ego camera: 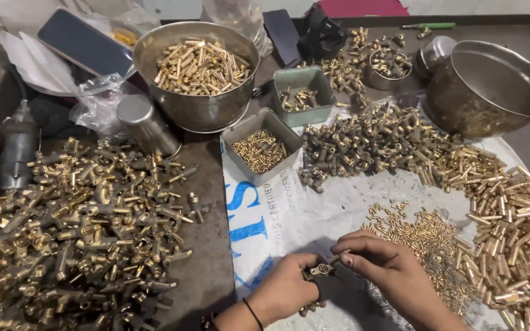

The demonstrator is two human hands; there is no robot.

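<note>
You are holding a small brass valve body [320, 270] in your left hand [284, 293], fingers curled and clamped around it, low over the near edge of the workbench [207, 270], above the white printed sack [314, 211] spread across it. Your right hand [387, 270] is pinching a thin brass pin [337, 257] between thumb and forefinger, fingertips closed on it. The pin's long axis is slanting from upper right down to lower left, its free end pointing at the fitting's open top, and the two are just touching or nearly so; you cannot tell which. The loose small brass pins [424, 236] are lying just beyond your right hand, so that hand is the nearer one to them.
</note>
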